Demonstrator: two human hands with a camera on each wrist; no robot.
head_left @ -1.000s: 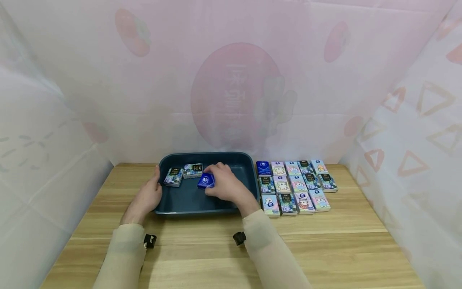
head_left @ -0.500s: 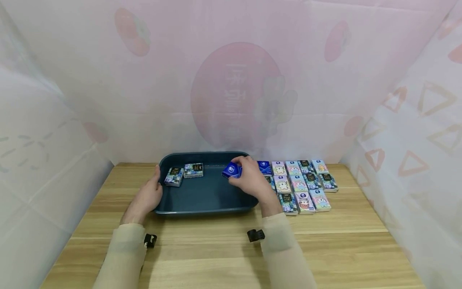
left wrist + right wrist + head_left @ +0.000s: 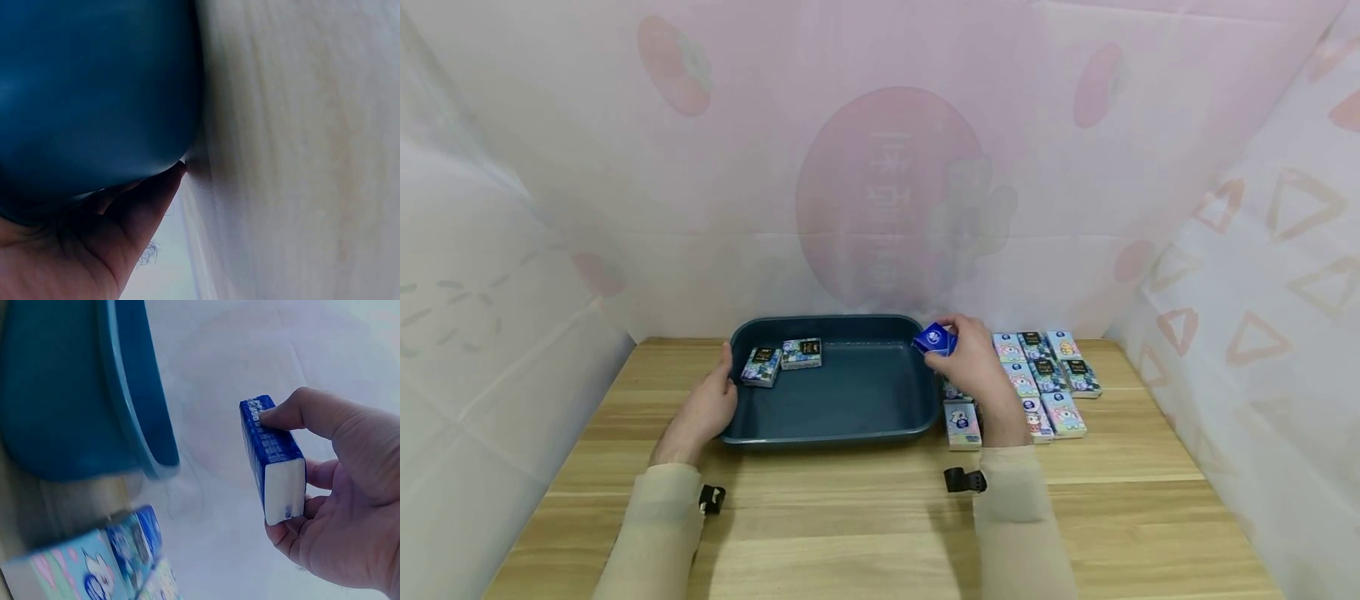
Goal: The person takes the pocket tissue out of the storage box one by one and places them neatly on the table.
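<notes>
In the head view my right hand pinches a blue tissue pack above the right rim of a dark teal tray. The right wrist view shows the thumb on one narrow side of the tissue pack, fingers on the other, a white end facing the camera. Outstretched, the fingers of my left hand rest against the tray's left outer wall; the left wrist view shows them along the wall. Two dark floral tissue packs, one slanted and one behind it, lie inside the tray.
Rows of small tissue packs in pastel and floral wraps lie on the wooden table right of the tray, partly hidden by my right hand. A printed cloth backdrop stands close behind the tray.
My right hand has carried the blue tissue pack from inside the tray rightward and up to its right rim. My left hand and the tray have stayed in place.
</notes>
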